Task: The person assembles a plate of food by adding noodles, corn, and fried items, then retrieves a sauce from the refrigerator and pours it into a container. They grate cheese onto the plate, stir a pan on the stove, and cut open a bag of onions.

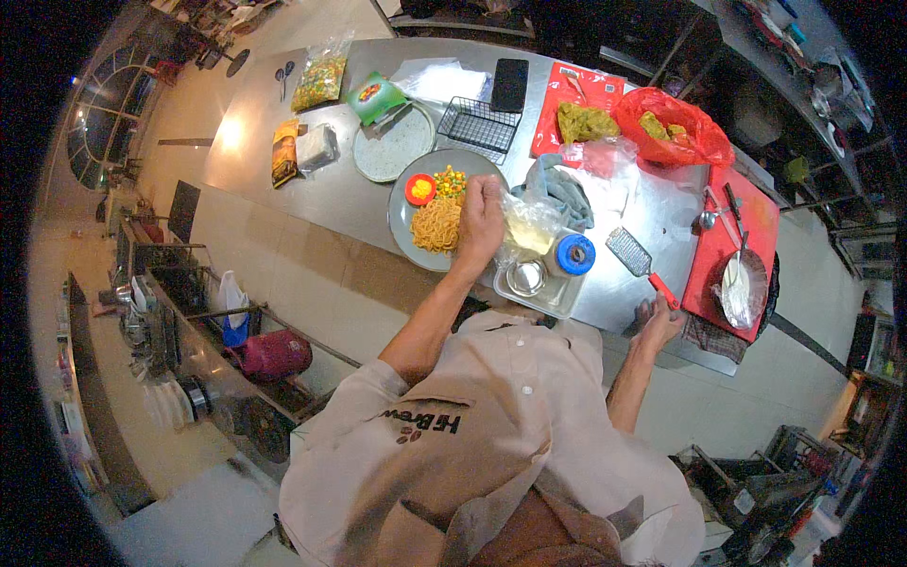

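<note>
My left hand [483, 223] is closed like a fist over the right part of a grey plate [405, 244]; whether it holds something small cannot be seen. Noodles [434, 225], diced mixed vegetables [449, 183] and a small red bowl [421, 189] with yellow pieces are on that plate. At the table's near edge, my right hand [660, 322] is at the red handle of a flat metal grater [629, 251], its fingers around the handle's end. Between my hands, a clear tray [567, 306] holds a blue-lidded jar [575, 255] and a round metal-rimmed container [526, 277].
Behind the grey plate are a pale plate [386, 156], a black wire basket [478, 127] and a phone [509, 85]. A blue-grey cloth [556, 191] lies right of it. A red cutting board [751, 212] bears a pan [740, 290] and utensils at the right.
</note>
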Motion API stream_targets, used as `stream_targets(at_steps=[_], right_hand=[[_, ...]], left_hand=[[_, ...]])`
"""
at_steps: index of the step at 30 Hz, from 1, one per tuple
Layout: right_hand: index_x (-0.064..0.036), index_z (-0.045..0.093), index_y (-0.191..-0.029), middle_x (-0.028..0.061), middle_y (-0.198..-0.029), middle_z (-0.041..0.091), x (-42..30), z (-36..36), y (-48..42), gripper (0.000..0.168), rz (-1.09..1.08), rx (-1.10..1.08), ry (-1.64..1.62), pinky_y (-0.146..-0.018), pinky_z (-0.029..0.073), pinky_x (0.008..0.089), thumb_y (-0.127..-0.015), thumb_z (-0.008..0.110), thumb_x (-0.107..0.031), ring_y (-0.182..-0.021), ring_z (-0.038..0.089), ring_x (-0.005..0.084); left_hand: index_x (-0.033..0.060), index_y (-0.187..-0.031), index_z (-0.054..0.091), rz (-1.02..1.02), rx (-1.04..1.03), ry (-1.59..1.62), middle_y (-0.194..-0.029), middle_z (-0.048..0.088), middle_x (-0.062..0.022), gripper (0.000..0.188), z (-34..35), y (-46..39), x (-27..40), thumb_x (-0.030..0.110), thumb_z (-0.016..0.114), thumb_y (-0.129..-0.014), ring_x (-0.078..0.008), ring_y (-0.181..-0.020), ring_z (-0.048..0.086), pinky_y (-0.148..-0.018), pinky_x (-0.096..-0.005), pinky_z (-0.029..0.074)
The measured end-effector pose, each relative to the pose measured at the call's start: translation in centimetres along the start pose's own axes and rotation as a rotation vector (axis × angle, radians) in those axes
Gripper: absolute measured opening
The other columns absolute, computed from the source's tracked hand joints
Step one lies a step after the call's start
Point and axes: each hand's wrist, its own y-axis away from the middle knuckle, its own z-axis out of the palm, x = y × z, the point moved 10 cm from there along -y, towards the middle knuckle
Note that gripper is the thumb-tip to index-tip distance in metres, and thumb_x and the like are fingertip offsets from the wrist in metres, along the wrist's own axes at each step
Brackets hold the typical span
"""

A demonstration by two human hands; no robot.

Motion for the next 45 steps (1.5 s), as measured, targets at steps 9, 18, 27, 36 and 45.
stream_targets(at_steps=[9,18,27,36,45], right_hand=[[-0.004,0.066,-0.123,0.0142,-0.116,0.07,-27.1,12.2,23.3,0.043,-1.127,-0.889,0.295,-0.089,0.053,0.0402,-0.084,0.08,-0.017,-0.102,0.067,0.0307],[-0.004,0.059,-0.114,0.0028,-0.104,0.065,-25.9,15.0,18.9,0.025,-0.51,-0.802,-0.209,-0.087,0.052,0.0277,-0.091,0.07,0.0,-0.097,0.062,0.0113],[0.001,0.051,-0.135,0.0094,-0.12,0.065,-20.3,12.5,19.6,0.061,0.118,-0.979,-0.438,-0.08,0.064,0.038,-0.087,0.082,-0.02,-0.108,0.066,0.0212],[0.0,0.048,-0.136,0.0117,-0.123,0.063,-22.8,7.6,15.6,0.05,-0.054,-0.689,-0.925,-0.096,0.053,0.0324,-0.091,0.07,0.0,-0.113,0.063,0.0192],[0.0,0.041,-0.144,0.0157,-0.135,0.058,-23.9,5.7,16.0,0.049,-0.179,-0.82,-0.835,-0.105,0.049,0.0374,-0.102,0.061,-0.014,-0.122,0.06,0.0226]], left_hand=[[0.0061,-0.114,0.055,-0.29,-0.062,0.433,-0.093,0.055,-0.0017,0.029,0.4,2.4,2.8,0.032,0.044,-0.111,-0.0113,-0.088,0.053,-0.082,-0.0302,0.047],[0.0006,-0.122,0.061,-0.47,-0.389,0.967,-0.119,0.067,-0.0073,0.032,4.4,6.3,9.2,0.028,0.054,-0.107,-0.0156,-0.109,0.066,-0.098,-0.0321,0.054],[-0.0019,-0.104,0.065,-0.224,-0.275,0.919,-0.108,0.072,-0.0137,0.009,6.5,5.1,13.7,0.005,0.062,-0.099,-0.0178,-0.101,0.069,-0.091,-0.032,0.055],[0.0027,-0.091,0.071,0.614,-0.735,0.062,-0.112,0.068,-0.0135,0.012,8.3,10.6,18.4,0.001,0.071,-0.079,-0.0254,-0.107,0.065,-0.095,-0.0382,0.051],[0.0023,-0.116,0.073,0.726,-0.478,0.132,-0.101,0.07,-0.0131,0.028,9.1,9.2,24.4,0.006,0.075,-0.088,-0.0239,-0.086,0.066,-0.077,-0.0337,0.053]])
